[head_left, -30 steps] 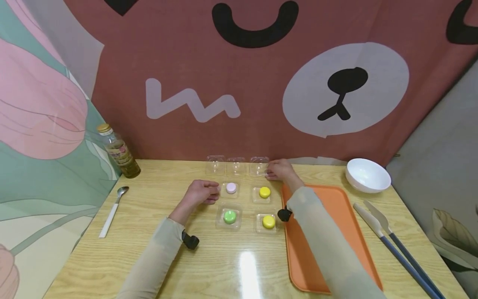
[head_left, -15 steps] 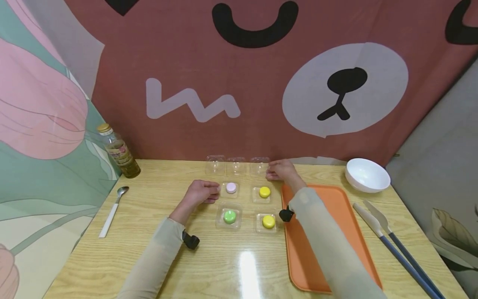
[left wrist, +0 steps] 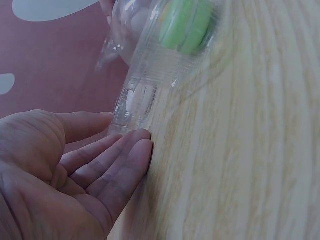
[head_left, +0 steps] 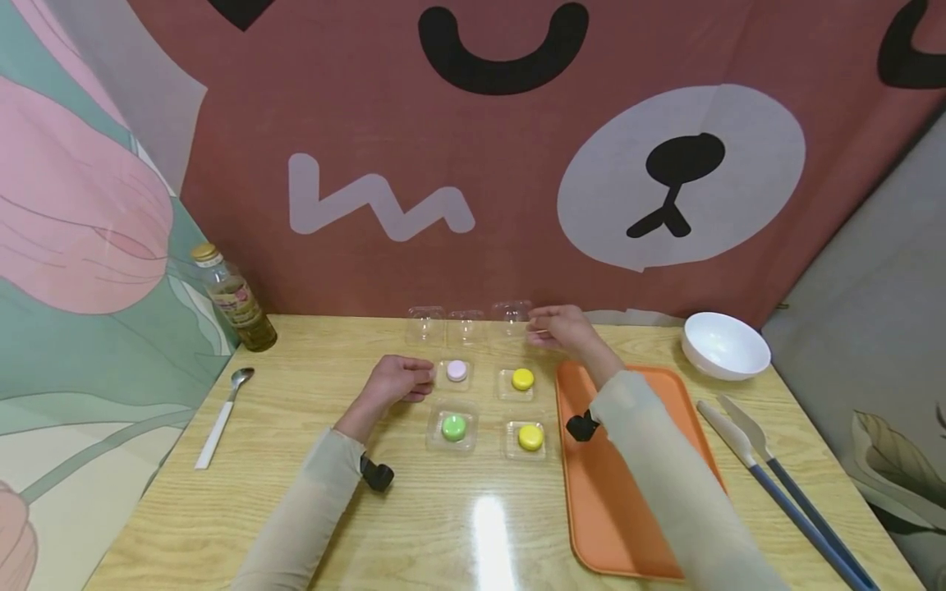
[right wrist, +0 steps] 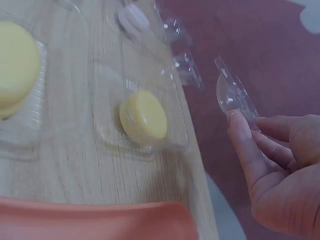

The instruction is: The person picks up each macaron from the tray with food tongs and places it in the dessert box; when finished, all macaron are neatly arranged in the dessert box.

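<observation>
Two yellow macarons (head_left: 523, 379), a pink macaron (head_left: 456, 370) and a green macaron (head_left: 454, 427) sit in small clear plastic trays on the table. My left hand (head_left: 401, 379) lies beside the pink macaron's tray (left wrist: 130, 107); its relaxed thumb and fingertips are right at the tray's near edge. Toward the back, my right hand (head_left: 565, 327) pinches the edge of a domed clear lid (right wrist: 235, 95) between thumb and fingers, holding it tilted behind the yellow macarons. Two similar clear lids (head_left: 426, 326) stand to its left along the back edge.
An orange tray (head_left: 591, 525) lies under my right forearm. Farther right are a white bowl (head_left: 726, 346) and two blue-handled knives (head_left: 791, 509). At the left stand a bottle (head_left: 240, 304) and, lying nearby, a white-handled spoon (head_left: 223, 419). A patterned cloth (head_left: 355, 279) hangs behind the table.
My right hand has risen and shifted slightly right, and the clear lid it pinches has moved up a little toward the back. The left hand and the macarons stay where they were.
</observation>
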A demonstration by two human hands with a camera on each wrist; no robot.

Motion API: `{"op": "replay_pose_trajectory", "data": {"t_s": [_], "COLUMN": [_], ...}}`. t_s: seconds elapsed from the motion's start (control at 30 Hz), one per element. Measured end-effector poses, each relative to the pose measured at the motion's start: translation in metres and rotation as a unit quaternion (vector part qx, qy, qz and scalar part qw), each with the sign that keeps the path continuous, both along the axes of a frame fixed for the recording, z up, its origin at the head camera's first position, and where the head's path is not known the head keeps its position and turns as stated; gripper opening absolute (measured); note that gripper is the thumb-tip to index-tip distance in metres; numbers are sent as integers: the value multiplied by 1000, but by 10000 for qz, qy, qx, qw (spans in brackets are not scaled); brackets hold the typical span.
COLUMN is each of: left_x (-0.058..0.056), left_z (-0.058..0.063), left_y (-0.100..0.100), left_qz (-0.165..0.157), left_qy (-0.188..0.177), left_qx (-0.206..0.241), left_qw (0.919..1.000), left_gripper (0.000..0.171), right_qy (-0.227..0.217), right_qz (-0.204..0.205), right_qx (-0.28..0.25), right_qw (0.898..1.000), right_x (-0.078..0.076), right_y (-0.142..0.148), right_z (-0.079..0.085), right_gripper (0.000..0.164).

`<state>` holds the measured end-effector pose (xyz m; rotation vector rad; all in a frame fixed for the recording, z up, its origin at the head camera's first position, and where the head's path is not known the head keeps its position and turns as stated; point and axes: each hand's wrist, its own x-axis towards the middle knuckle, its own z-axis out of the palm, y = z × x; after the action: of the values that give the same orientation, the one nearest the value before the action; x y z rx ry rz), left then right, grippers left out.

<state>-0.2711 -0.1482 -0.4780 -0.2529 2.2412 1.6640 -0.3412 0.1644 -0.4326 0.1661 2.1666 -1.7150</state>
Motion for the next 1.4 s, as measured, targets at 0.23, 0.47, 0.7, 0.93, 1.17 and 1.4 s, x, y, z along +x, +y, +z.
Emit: {"op": "replay_pose_trajectory", "data": {"t_s": [0.23,0.47,0.7,0.93,1.17,1.4], "left_x": [-1,-1,-1,3,9,15], "left_z": [1,-1,-2,6,30,43], "left_y": [-1,-2,-2,-8,-6,11], "left_qz": [-37,-44,-40,137,113,-360], "left_qy": [27,60,75,315,1125,709], "left_qx": [-27,-29,-29,-228,-232,529], "left_qw": [10000,10000,10000,9992,9933,9954], "left_gripper": [33,34,35,42,45,51], "right_qy": [-8,50,-21,-209,-213,-38], "right_qz": [314,598,776,584,499,467], "right_qx": [-77,-215,-342,-505,-717,-990], "right_qw": [9995,9980,9964,9968,9959,9940], "right_x": [16,32,43,47,48,52], "right_y": [-8,-23,-35,-41,-43,-48], "right_z": [11,13,8,8,6,5], "right_gripper": [43,41,41,40,43,40]}}
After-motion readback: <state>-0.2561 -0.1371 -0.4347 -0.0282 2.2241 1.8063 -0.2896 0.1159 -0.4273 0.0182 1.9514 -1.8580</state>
